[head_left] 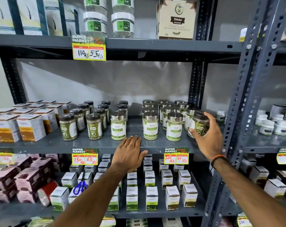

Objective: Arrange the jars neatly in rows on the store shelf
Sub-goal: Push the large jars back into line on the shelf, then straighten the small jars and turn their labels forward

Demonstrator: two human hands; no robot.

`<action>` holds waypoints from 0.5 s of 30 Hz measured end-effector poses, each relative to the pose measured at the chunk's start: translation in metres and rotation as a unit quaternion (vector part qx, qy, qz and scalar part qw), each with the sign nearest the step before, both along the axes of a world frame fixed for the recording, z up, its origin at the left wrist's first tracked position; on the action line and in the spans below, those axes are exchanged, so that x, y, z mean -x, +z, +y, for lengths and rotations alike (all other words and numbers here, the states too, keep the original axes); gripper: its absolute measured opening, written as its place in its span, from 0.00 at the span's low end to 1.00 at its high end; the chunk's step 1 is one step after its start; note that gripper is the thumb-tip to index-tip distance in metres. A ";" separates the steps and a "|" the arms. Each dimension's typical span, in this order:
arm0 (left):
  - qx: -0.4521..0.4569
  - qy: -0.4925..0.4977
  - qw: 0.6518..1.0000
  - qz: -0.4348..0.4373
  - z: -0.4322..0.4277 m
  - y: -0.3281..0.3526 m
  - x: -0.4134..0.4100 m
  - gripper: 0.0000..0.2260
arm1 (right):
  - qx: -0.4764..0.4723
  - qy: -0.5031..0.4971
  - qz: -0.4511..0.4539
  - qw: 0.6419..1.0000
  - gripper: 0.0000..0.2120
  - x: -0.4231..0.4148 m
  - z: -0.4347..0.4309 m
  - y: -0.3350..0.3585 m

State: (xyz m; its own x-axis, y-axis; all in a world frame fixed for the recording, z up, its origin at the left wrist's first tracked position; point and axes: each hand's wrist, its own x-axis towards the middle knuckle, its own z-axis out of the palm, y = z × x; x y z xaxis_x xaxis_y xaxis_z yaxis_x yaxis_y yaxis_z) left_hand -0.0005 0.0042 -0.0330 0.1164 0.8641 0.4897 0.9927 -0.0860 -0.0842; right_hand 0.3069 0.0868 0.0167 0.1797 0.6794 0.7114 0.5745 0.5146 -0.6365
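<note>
Left hand [130,153] nearest, flat, fingers together, palm down on front lip of dark grey metal shelf [96,145], holding nothing. Right hand [207,136], orange-black thread band at wrist, clamped around dark-lidded clear jar of green powder [200,124] at right end of same shelf, jar tilted. Silver-lidded white-and-green labelled jars [150,126] stand in rows just left of held jar. Dark-lidded green powder jars [94,126] in rows further left on shelf. Yellow price tag [176,157] on shelf edge below silver-lidded rows.
</note>
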 end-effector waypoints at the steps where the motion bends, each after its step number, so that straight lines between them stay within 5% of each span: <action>1: 0.006 -0.008 1.000 -0.004 -0.003 0.003 0.000 0.34 | -0.008 0.016 -0.003 1.000 0.41 0.006 -0.008 0.004; 7: -0.062 -0.060 0.996 -0.004 -0.041 0.033 0.028 0.24 | -0.060 0.124 -0.027 0.990 0.40 0.077 -0.053 0.036; 15: -0.122 0.023 0.992 -0.004 -0.108 0.062 0.139 0.23 | -0.069 0.227 -0.058 0.970 0.39 0.203 -0.094 0.047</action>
